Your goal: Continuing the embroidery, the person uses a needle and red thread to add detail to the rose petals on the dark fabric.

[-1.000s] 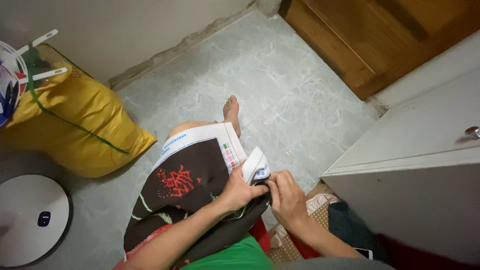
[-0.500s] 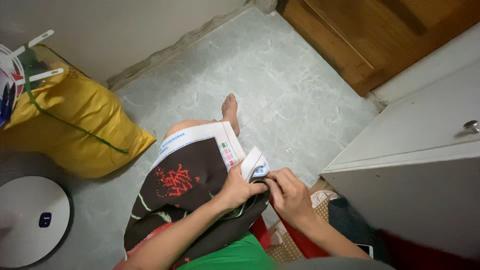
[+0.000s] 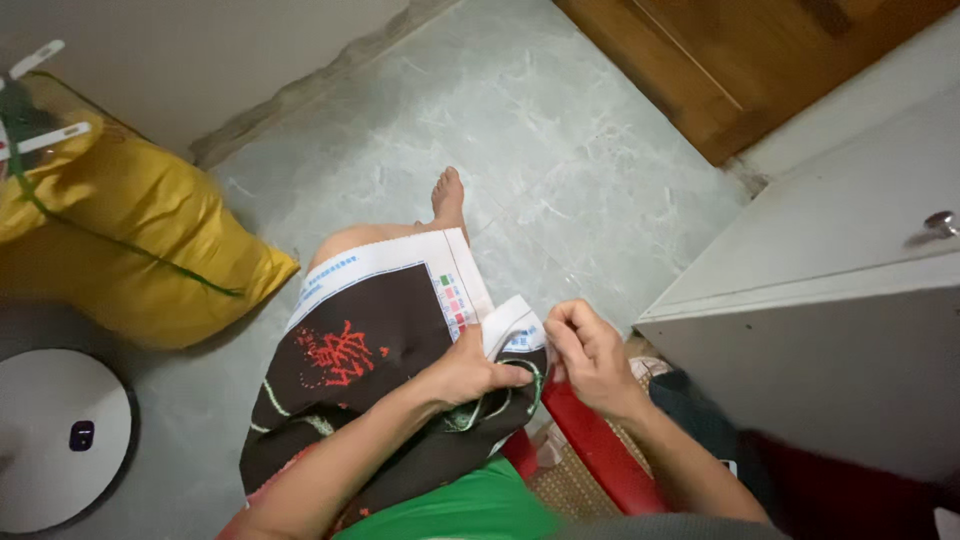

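Two bare hands meet at the lower centre of the frame over a black cross-stitch cloth draped across the person's lap. The left hand pinches a folded white edge of the cloth. The right hand is closed in a pinch just beside that fold; what it grips is too small to tell. A red chair edge shows under the right forearm. A yellow sack lies at the left, a round white device at the lower left, a white cabinet at the right, a wooden door at the upper right.
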